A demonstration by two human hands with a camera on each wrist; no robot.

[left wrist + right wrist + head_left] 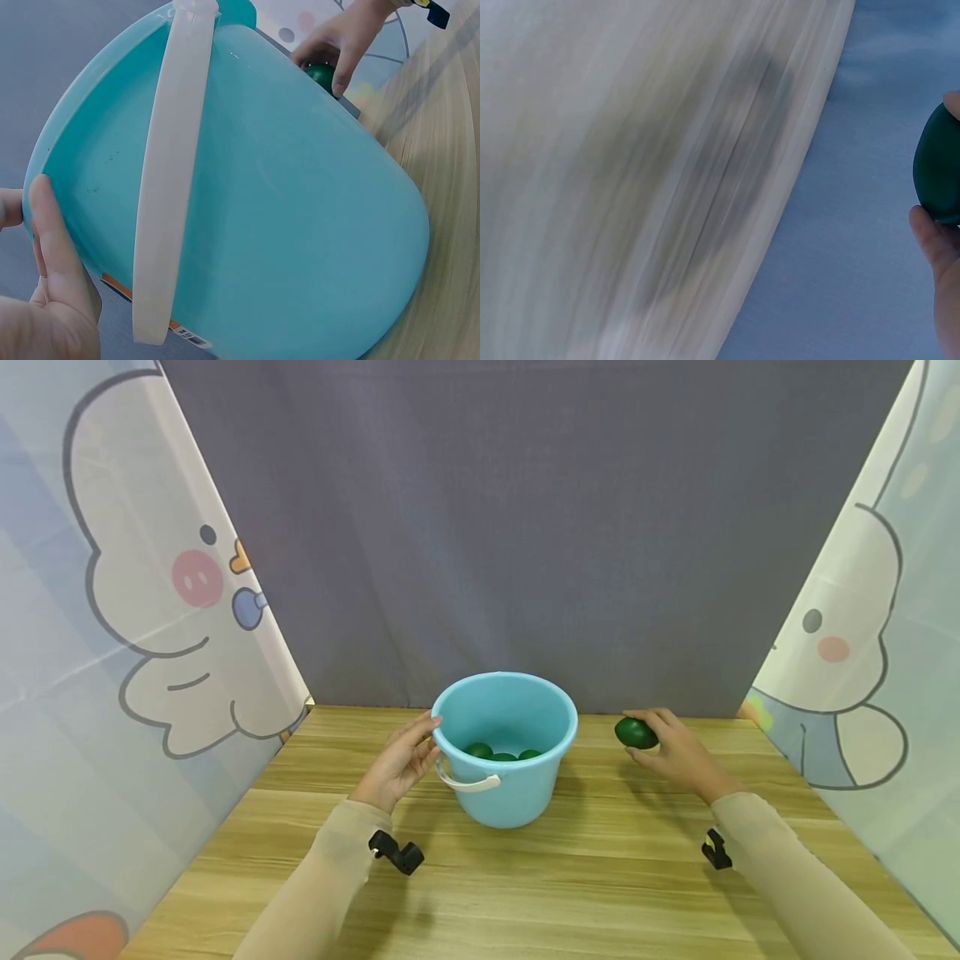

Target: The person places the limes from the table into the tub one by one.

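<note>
A light blue plastic bucket point(517, 793) with a white handle point(472, 784) stands upright on the table. My left hand point(399, 763) holds its rim on the left side, and in the left wrist view the thumb and a finger point(51, 225) lie on either side of that rim. Dark green limes point(504, 757) lie inside the bucket, partly hidden by the front wall. To the right of the bucket, my right hand point(675, 756) pinches another dark green lime point(636, 732) above the table. The right wrist view shows this lime point(937, 165) cut off by the frame edge.
The wood-grain table point(525, 893) ends at a dark grey curtain point(510, 527) behind the bucket. Printed cartoon cloths point(150, 710) hang at both sides. A black wrist mount point(396, 852) sits on the left sleeve, and another point(716, 849) on the right.
</note>
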